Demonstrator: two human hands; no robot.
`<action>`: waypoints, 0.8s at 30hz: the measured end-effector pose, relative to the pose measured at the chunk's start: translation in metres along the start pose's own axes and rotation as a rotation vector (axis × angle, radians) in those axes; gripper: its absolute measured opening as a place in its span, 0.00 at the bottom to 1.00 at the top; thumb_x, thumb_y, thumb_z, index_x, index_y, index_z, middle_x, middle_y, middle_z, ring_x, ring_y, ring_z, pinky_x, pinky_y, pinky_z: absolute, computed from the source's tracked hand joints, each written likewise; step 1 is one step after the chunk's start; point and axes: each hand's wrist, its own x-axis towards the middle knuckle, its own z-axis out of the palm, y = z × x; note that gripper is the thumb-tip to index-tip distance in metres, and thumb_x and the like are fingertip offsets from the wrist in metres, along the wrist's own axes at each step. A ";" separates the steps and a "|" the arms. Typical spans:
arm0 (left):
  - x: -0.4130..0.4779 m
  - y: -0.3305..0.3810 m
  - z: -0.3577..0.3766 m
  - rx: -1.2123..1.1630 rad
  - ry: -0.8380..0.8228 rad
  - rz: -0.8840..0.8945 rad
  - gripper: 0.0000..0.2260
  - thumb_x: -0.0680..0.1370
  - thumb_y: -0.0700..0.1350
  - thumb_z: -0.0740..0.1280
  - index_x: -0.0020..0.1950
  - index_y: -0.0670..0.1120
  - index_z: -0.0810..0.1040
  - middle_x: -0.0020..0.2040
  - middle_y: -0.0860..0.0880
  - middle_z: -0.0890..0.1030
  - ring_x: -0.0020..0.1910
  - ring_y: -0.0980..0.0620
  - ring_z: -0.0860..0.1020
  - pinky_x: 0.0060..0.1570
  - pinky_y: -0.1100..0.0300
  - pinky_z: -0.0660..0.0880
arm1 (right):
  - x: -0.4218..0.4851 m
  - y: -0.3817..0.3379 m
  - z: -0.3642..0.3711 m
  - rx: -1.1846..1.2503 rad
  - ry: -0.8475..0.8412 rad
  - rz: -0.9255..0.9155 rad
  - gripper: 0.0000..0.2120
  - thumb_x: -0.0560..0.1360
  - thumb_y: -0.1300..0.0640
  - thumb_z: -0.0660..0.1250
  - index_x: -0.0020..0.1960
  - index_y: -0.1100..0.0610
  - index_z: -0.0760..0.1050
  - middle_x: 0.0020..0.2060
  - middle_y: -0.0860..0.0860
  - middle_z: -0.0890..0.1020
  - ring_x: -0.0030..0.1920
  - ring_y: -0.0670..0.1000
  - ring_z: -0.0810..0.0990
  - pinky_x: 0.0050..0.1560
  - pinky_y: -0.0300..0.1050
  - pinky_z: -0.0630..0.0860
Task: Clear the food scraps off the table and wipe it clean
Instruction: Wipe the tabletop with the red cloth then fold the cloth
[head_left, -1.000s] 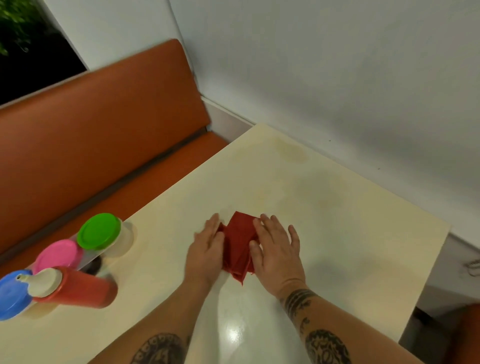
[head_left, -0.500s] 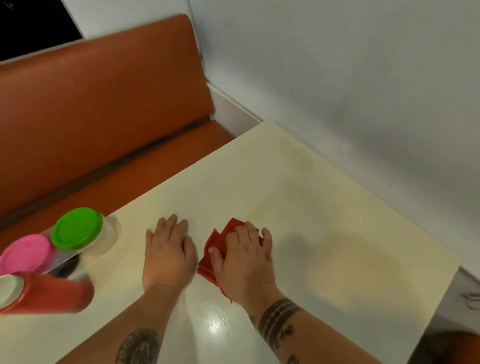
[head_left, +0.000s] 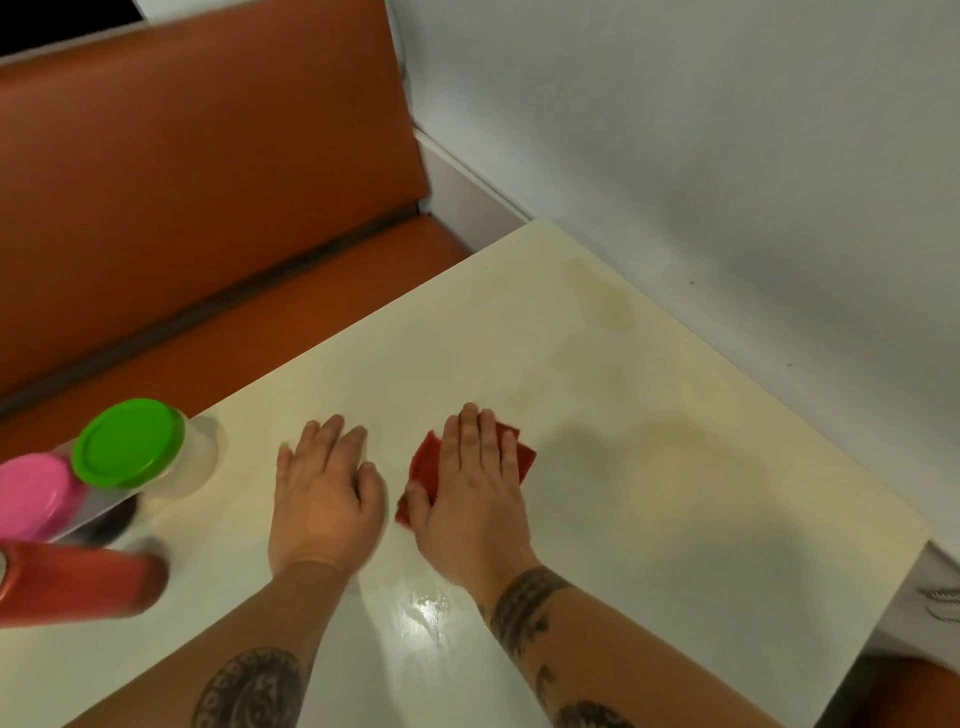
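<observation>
Along the left edge of the cream table (head_left: 597, 395) we see a cluster of containers: a clear tub with a green lid (head_left: 127, 441), one with a pink lid (head_left: 31, 493) touching it on the near side, and nearest to us a red bottle (head_left: 78, 582), blurred and cut off by the frame. An orange bench (head_left: 208, 182) runs behind the table's far-left edge, and a pale grey wall (head_left: 675, 130) follows its far-right edge. A yellowish stain (head_left: 613, 306) marks the tabletop near the far corner, and a fainter brownish patch (head_left: 675, 457) lies just right of the cloth. The left hand (head_left: 322, 499) lies flat on the bare table between the containers and the cloth, apart from both, its grip released and the fingers straight and close together. The red cloth (head_left: 523, 460) sits near the middle of the table, folded and mostly covered by the right hand (head_left: 470, 499), which presses it down with a flat palm and straight fingers, its grip released too. From the corners that show, the cloth's long axis seems to run from a near-left point beside the thumb to the far-right edge by the fingertips. Both tattooed forearms reach in from the near side.
</observation>
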 end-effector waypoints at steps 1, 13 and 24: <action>0.000 0.000 -0.001 0.002 0.001 -0.001 0.21 0.84 0.53 0.53 0.76 0.52 0.70 0.79 0.50 0.65 0.81 0.49 0.57 0.81 0.46 0.48 | -0.013 0.004 0.001 -0.010 -0.006 -0.053 0.38 0.81 0.39 0.49 0.83 0.61 0.47 0.82 0.59 0.47 0.82 0.58 0.42 0.80 0.57 0.38; -0.004 0.004 -0.006 -0.018 -0.014 -0.010 0.23 0.84 0.54 0.51 0.78 0.53 0.66 0.81 0.51 0.62 0.82 0.49 0.53 0.81 0.47 0.46 | -0.006 0.006 -0.002 -0.023 -0.009 0.177 0.46 0.78 0.28 0.48 0.83 0.59 0.43 0.83 0.56 0.42 0.81 0.58 0.36 0.80 0.62 0.38; -0.003 0.004 -0.009 -0.008 -0.012 0.022 0.22 0.84 0.52 0.53 0.76 0.50 0.70 0.80 0.49 0.64 0.81 0.47 0.56 0.81 0.45 0.48 | -0.040 0.099 -0.016 -0.083 0.064 0.469 0.40 0.81 0.35 0.41 0.83 0.59 0.40 0.83 0.56 0.42 0.81 0.58 0.37 0.80 0.60 0.38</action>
